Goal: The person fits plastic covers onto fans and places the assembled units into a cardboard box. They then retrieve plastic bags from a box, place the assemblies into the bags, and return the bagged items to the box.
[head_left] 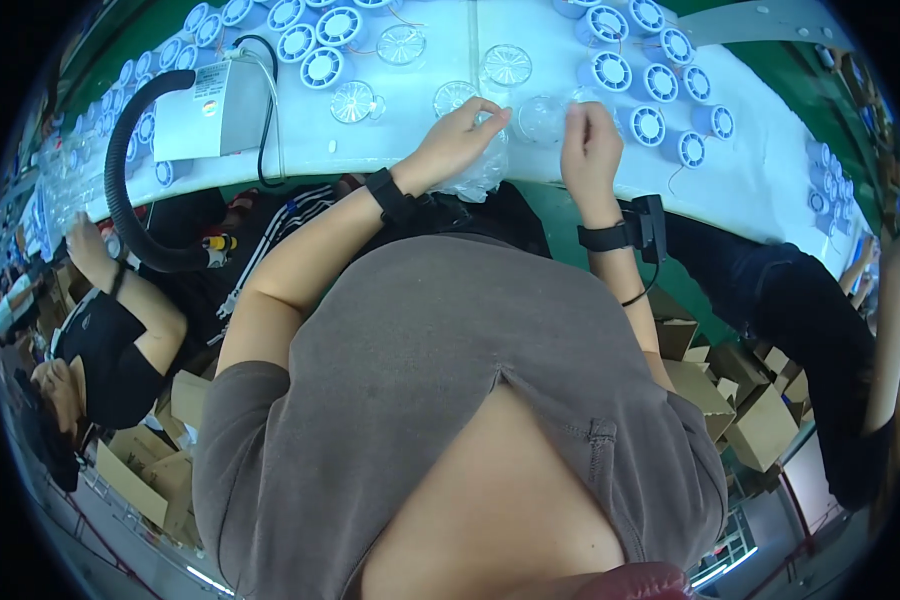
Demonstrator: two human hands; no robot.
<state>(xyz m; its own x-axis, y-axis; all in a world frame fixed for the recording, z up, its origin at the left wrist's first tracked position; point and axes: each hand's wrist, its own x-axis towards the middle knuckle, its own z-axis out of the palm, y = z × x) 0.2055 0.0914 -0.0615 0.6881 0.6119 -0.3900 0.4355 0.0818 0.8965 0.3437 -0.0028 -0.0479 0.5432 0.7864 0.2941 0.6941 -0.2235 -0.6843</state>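
My left hand (458,147) is over the table near its front edge, thumb and forefinger drawn close together. Anything between those fingertips is too faint to make out. Below it, a crumpled clear plastic bag (482,172) hangs at the edge. To the right, my right hand (592,155) has its fingers curled in; what they pinch is hidden. Between the hands lies a clear round plastic piece (538,120). Farther back are more clear ribbed discs, one disc (508,65) in the middle and another disc (352,102) to the left.
Blue-white round fan-like units (611,72) with thin wires crowd both sides of the white table (370,165). A white box (210,115) with a black flexible hose (120,190) stands left. A co-worker's hand (90,250) is at far left; cardboard boxes (760,425) lie behind.
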